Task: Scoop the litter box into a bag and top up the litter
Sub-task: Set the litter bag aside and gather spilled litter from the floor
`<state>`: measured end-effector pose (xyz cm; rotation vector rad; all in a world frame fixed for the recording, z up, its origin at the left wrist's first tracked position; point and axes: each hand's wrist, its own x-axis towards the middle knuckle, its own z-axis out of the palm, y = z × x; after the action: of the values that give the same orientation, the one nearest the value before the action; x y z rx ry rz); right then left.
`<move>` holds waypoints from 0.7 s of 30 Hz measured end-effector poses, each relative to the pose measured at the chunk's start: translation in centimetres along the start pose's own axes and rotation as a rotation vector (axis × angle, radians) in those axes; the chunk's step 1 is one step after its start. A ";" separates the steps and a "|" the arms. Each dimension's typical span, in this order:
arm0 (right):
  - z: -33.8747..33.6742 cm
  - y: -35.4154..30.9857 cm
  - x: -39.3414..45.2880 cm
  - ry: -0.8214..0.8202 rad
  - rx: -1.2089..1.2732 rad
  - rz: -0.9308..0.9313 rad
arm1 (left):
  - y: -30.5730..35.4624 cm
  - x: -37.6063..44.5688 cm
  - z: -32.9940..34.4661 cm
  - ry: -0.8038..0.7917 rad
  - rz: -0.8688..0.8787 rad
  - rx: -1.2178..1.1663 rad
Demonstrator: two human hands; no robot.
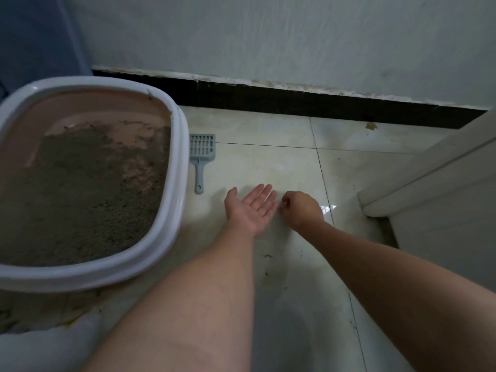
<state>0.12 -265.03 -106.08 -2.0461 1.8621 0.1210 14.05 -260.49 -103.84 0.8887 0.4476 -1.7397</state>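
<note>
Grey scoop point(201, 157) lies untouched beside the litter box point(177, 157); left hand point(251, 208) open, right hand point(302, 209) curled, seemingly empty, so grasping it likely comes next.

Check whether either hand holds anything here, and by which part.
The left hand lies palm-up, empty. The right hand is curled, fingertips pinched; any grip there is too small to tell. The grey slotted plastic scoop lies untouched.

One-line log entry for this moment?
left hand open, palm up | right hand fingers curled, contents unclear | scoop on floor beside litter box, untouched
</note>
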 end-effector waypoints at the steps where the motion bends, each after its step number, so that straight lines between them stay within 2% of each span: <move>1: 0.6 -0.1 0.1 0.027 0.012 0.016 | -0.3 0.2 0.1 -0.004 -0.003 -0.010; 4: 1.7 -0.3 0.3 0.080 0.060 0.051 | -0.5 1.0 0.1 0.000 -0.003 -0.018; 9: 2.2 -0.2 0.4 0.053 0.034 -0.012 | 1.1 1.9 -1.1 -0.008 0.002 0.007; 21: 2.9 -1.3 1.4 0.032 -0.209 -0.176 | 4.2 1.9 -3.2 -0.048 -0.051 0.161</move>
<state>2.05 -265.31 -108.90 -2.3545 1.7418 0.2463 18.78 -260.97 -106.78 0.9548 0.3041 -1.8598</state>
